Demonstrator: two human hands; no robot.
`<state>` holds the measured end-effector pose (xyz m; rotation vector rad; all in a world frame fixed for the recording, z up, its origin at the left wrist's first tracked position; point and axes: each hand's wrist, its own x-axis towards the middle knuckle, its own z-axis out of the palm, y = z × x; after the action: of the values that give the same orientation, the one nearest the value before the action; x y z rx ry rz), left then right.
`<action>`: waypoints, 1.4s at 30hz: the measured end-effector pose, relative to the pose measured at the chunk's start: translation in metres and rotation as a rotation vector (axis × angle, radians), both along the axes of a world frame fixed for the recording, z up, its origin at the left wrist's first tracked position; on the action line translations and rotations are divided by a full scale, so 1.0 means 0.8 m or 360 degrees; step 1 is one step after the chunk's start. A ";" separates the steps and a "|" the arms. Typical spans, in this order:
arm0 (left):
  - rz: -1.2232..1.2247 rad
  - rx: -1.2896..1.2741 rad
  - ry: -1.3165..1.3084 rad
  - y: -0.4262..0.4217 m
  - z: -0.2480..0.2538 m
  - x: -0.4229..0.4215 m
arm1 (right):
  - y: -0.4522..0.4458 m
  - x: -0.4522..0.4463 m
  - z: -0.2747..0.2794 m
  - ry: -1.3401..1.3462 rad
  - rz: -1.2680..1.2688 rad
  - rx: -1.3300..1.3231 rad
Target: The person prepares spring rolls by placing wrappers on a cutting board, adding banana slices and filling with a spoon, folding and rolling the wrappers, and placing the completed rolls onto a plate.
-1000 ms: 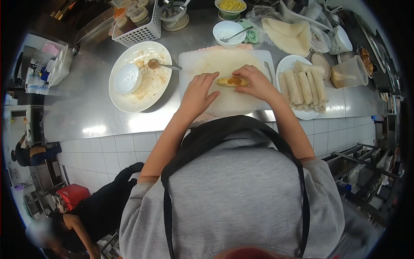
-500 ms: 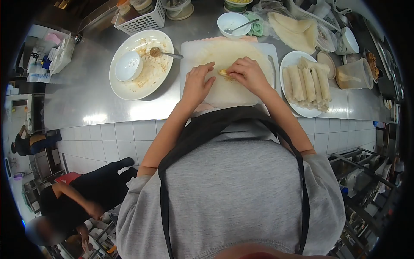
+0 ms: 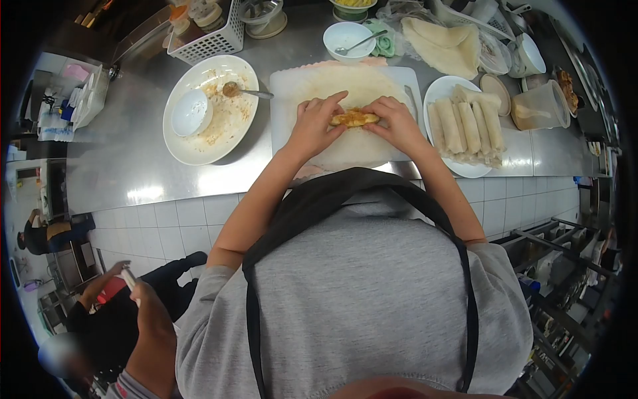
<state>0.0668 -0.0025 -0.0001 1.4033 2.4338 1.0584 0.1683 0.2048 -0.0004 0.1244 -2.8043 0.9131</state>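
On the white cutting board lies a round, pale wrapper sheet. A yellow-brown strip of filling rests across it. My left hand is curved round the left end of the strip, its thumb below and fingers above. At the other end, my right hand holds the strip between thumb and bent fingers. The parts of the strip under my fingertips are hidden.
Left of the board stands a large plate with a white bowl and a spoon. Rolled wrappers fill a plate on the right. Folded sheets and a bowl sit behind. A co-worker is at lower left.
My hands have moved apart to the strip's two ends, so more of the filling shows. The view has shifted slightly. At lower left, another person's arm has come into view.
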 end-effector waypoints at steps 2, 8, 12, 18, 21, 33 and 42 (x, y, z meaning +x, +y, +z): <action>0.0015 -0.0010 -0.0031 -0.004 0.001 0.000 | -0.001 -0.002 0.002 0.0015 0.0010 0.0000; -0.0218 -0.0050 0.0259 -0.057 0.037 0.022 | 0.012 0.023 0.020 0.0203 -0.0125 0.0010; -0.0297 -0.0256 0.0317 -0.076 0.016 0.021 | 0.030 0.042 0.019 0.0038 -0.0203 -0.0186; -0.0366 -0.0081 0.0169 -0.059 0.002 0.015 | 0.027 0.043 0.025 0.0001 -0.0109 -0.0186; -0.0179 0.0124 0.0026 -0.039 0.008 0.004 | 0.012 0.039 0.051 0.0058 0.0009 -0.0019; -0.0126 0.0472 0.0741 -0.009 0.032 0.019 | 0.011 -0.026 0.010 -0.0277 -0.0191 -0.0276; -0.0253 0.0236 0.0546 0.009 -0.004 0.004 | 0.000 -0.017 0.029 0.0259 -0.0225 0.0200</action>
<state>0.0702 0.0043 -0.0033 1.9349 2.4484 1.0545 0.1544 0.2052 0.0225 0.0165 -2.6788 0.6637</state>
